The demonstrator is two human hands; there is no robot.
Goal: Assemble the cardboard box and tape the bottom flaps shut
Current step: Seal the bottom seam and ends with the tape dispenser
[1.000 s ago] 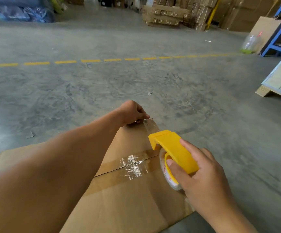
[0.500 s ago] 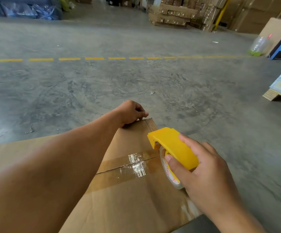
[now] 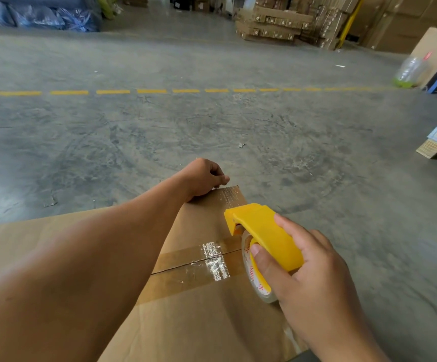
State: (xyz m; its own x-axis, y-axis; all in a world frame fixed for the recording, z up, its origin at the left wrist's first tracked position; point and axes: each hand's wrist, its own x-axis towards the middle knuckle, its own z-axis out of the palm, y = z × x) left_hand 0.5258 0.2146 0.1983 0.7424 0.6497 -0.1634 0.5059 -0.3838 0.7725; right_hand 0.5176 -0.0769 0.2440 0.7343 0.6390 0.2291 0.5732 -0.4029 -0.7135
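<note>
Cardboard box (image 3: 201, 317) unmoved, left hand (image 3: 203, 178) still curled on its far edge, right-hand fingers (image 3: 264, 262) still gripping dispenser (image 3: 264, 233).

Two bare forearms in view, no sleeves, gloves, watch or rings showing. Left forearm (image 3: 94, 270) fills the near left, bare as far as the frame edge; left hand (image 3: 203, 178) bare at the far end. Right hand (image 3: 314, 280) and wrist bare at near right, short unpainted nails on the fingers. Upper arms out of frame, so clothing above possibly exists, can't tell.
</note>
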